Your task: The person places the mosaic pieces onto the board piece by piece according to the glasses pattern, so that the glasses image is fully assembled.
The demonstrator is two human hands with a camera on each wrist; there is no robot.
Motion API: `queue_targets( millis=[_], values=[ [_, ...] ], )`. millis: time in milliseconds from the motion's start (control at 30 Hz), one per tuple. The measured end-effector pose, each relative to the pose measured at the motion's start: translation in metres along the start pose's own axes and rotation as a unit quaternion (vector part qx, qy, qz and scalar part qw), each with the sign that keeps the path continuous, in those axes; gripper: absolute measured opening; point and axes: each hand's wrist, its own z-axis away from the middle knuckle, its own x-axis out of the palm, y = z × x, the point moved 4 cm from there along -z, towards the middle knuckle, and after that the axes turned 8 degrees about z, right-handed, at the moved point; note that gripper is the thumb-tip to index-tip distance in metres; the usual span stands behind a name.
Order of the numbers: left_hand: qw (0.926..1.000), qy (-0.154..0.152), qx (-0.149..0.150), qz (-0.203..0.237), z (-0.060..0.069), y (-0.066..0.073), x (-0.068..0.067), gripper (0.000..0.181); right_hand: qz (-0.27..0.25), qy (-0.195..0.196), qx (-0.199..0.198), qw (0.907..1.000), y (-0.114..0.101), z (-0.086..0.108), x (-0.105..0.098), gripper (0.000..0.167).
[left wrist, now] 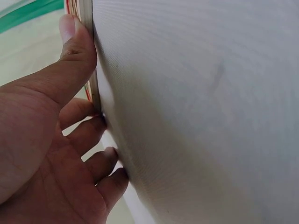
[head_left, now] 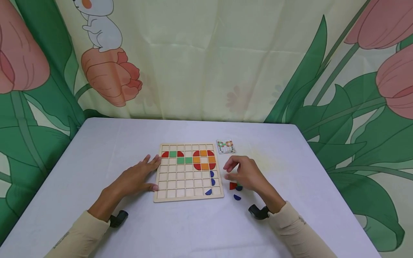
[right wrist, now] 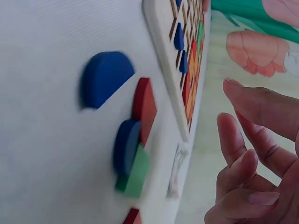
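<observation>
A wooden grid board lies on the table, with red, green and orange pieces in its upper rows. Along its right side sit blue half-round pieces; the lowest one lies tilted. My left hand rests with spread fingers and thumb against the board's left edge. Just off the right edge hovers my right hand, thumb and index finger apart with nothing between them. Below it are a loose blue half-round piece, a red piece, a green piece and another blue piece.
A small pattern card lies beyond the board's upper right corner. The white-covered table ends at a printed curtain behind. Black wrist cameras sit at both cuffs.
</observation>
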Motion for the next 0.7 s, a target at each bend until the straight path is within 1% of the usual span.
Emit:
queue_targets(
  millis=[200,433,700],
  values=[
    [1.0,-0.002,-0.007,0.001,0.0,0.0,0.0,0.11,0.0,-0.003,0.025,0.9997,0.02,0.011,-0.001,0.021],
    [0.9999,-0.003,-0.01,-0.005,-0.001,-0.001,0.001,0.111,0.017,0.003,0.041,0.999,0.041,0.02,0.0,0.023],
    [1.0,0.0,-0.003,-0.003,-0.001,0.0,0.0,0.11,0.038,0.011,0.054,0.9977,0.051,0.022,0.0,0.024]
  ],
)
